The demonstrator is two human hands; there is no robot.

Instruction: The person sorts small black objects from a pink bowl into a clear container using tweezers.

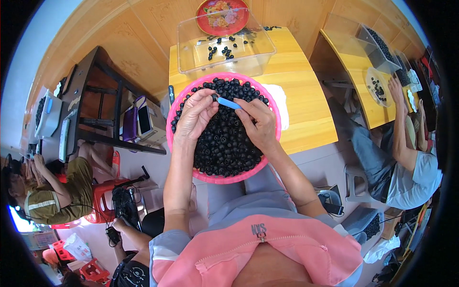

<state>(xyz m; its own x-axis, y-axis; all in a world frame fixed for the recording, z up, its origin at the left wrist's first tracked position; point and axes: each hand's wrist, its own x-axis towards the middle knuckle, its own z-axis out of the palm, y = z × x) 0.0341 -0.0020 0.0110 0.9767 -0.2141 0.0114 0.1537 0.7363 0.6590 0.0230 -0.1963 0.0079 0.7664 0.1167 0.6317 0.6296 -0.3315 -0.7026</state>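
A pink basin heaped with small round black pieces, several showing a hole, lies in front of me between my lap and the table. Above the heap, the fingertips of my left hand pinch one black piece. My right hand grips a small tool with a light blue handle. The handle's left end meets the pinched piece; its tip is too small or hidden to make out.
Beyond the basin, a clear plastic bin with a few black pieces stands on the yellow table. Behind it leans a red floral tray. Other people sit at a dark table on the left and a yellow table on the right.
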